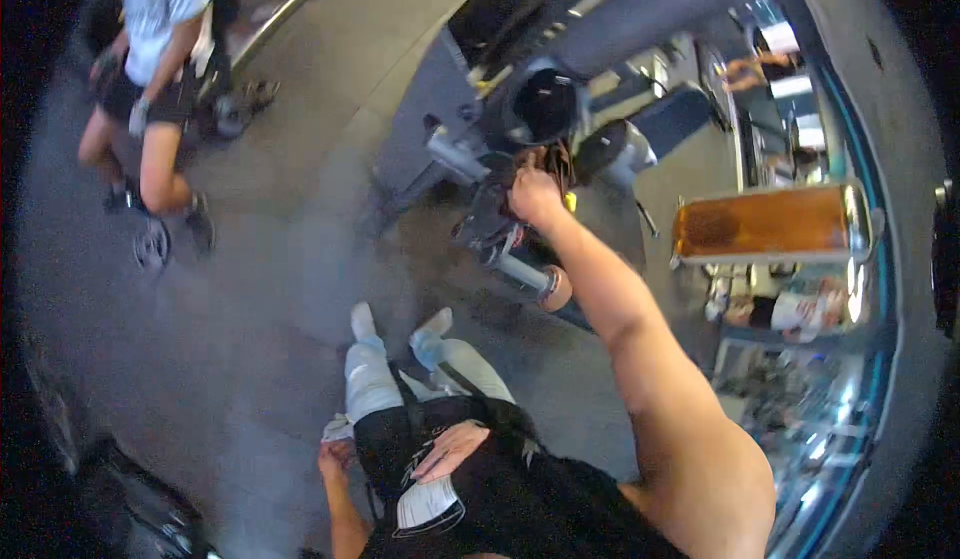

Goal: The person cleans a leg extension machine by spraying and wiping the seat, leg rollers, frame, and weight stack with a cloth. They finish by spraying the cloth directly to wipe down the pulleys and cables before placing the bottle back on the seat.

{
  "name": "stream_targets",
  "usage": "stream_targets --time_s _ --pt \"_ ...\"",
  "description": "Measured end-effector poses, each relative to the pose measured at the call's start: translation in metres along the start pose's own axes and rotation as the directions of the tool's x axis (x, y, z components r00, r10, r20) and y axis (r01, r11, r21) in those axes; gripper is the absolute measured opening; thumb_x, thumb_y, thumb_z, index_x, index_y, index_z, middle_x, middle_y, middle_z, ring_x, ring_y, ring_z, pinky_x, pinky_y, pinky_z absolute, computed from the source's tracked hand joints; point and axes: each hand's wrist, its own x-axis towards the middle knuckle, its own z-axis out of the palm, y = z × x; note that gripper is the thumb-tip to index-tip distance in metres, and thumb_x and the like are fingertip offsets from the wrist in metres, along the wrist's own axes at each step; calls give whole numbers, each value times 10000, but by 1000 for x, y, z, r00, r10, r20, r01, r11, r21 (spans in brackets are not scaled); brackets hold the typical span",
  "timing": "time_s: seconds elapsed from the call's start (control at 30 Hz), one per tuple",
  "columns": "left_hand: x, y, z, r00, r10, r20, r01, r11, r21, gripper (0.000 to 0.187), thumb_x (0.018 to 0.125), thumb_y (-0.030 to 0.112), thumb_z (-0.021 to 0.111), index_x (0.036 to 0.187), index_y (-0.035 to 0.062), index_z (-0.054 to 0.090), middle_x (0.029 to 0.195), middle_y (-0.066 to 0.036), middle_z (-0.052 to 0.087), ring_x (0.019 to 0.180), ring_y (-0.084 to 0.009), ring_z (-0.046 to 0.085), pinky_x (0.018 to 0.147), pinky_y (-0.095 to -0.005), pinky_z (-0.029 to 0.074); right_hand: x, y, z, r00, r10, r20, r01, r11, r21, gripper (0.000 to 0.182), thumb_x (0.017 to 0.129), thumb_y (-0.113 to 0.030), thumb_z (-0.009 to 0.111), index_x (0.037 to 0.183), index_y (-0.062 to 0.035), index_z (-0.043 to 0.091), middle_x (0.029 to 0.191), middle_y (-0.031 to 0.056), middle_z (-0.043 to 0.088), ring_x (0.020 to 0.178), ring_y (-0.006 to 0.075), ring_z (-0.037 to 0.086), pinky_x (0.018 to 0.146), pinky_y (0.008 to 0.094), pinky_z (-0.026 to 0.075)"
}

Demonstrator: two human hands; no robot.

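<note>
My right arm stretches up and forward to a dark exercise machine (465,159). My right hand (537,197) is closed at the machine's middle, against a dark brown, strap-like item (562,164); blur hides exactly what its fingers grip. Low at my left side, my left hand (337,452) is closed on a whitish cloth (338,427). Light blue trousers and pale shoes show below my black shirt (500,499), which has a pink and white print.
At the upper left a person (165,49) in a light shirt and dark shorts stands near round weights (151,246). An orange-brown panel (775,224) is at the right, with people beyond. Dark equipment (140,499) lies at the lower left.
</note>
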Motion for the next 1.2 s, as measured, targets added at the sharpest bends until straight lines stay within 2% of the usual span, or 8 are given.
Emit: stream_targets --time_s 0.03,0.17,0.37,0.43,0.6,0.87,1.07,1.2 --pt "14 25 -2 999 30 20 -30 999 23 554 944 509 457 1286 75 499 1012 -162 659 879 -302 641 720 -395 525 -29 -1 -4 888 -184 -420 98 971 -219 425 754 -274 619 990 78 635 1159 227 563 1159 382 499 946 502 412" --pt "68 135 30 981 174 89 -190 958 216 563 949 510 456 1289 63 493 1069 -160 643 949 -288 621 779 -357 493 -121 -11 81 994 8 -110 59 806 589 546 753 -212 659 1233 20 536 1280 243 525 1238 409 458 1049 451 368" --pt "-74 339 265 731 227 643 -646 535 545 424 971 393 493 1216 60 589 1129 -97 636 1015 -199 591 870 -309 457 -291 -22 48 782 383 491 27 -808 588 353 880 -206 631 1161 0 570 1107 112 647 979 246 630 880 401 499" --pt "-149 333 352 476 78 876 -862 238 447 387 967 347 516 1198 50 610 1128 -92 639 1011 -163 581 880 -290 450 -339 -20 23 791 433 431 234 -866 441 391 876 -157 627 1229 -27 523 1135 107 624 1015 238 624 889 404 516" --pt "-264 235 495 -238 -298 924 -971 77 -225 593 921 278 610 1414 55 366 1229 -106 578 1015 -212 579 900 -330 455 -395 -17 -26 733 663 149 557 -712 428 444 844 -74 631 1266 -32 502 1158 101 606 1022 222 608 917 380 485" --pt "-388 140 596 -583 -261 769 -758 -166 -631 227 846 104 632 1039 -16 646 991 -168 623 913 -322 608 799 -381 484 -485 51 -7 402 915 36 355 -193 915 669 768 -68 741 1338 2 399 1257 128 552 1157 204 526 983 345 426" --pt "-438 83 634 -516 -464 720 -766 -127 -630 149 808 98 644 913 -3 612 761 -145 544 689 -351 586 606 -410 472 -538 129 13 371 873 -318 -266 428 864 1045 675 -185 836 1464 10 180 1442 207 345 1255 322 463 1100 379 315" --pt "-461 46 664 -482 -528 699 -627 -349 -696 173 791 179 674 856 41 593 736 -109 535 670 -316 599 567 -417 482 -532 193 17 859 494 -135 106 88 991 817 680 -219 801 1368 -6 415 1255 236 543 1127 352 566 1049 392 376"
